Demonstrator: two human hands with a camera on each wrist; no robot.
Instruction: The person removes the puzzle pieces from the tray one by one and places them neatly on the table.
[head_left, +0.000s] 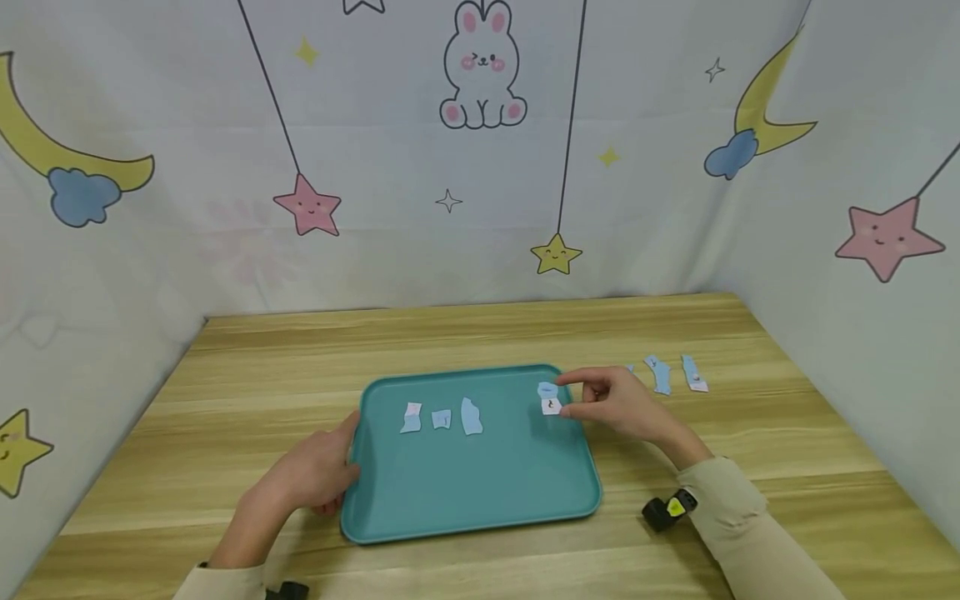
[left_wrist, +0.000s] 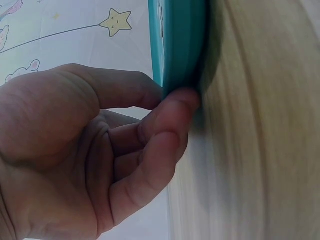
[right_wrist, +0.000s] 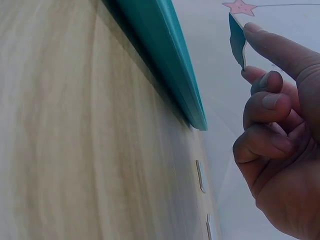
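My right hand (head_left: 618, 404) pinches a small blue and white paper piece (head_left: 550, 407) between thumb and index finger, above the right end of a teal tray (head_left: 480, 483). In the right wrist view the piece (right_wrist: 237, 42) is seen nearly edge-on, while the other fingers curl in toward the palm. My left hand (head_left: 318, 471) grips the tray's left rim; in the left wrist view the thumb and fingers (left_wrist: 172, 115) close on the tray edge (left_wrist: 182, 50). Inside the tray lie a blue and pink piece (head_left: 411, 418), a small squarish piece (head_left: 442, 419) and a longer blue piece (head_left: 471, 416).
On the wooden table (head_left: 262, 358), beyond the right hand, lie a forked blue piece (head_left: 660, 375) and a narrow blue and pink piece (head_left: 694, 373). Another piece is mostly hidden behind that hand. A white patterned cloth (head_left: 390, 150) encloses the table's back and sides.
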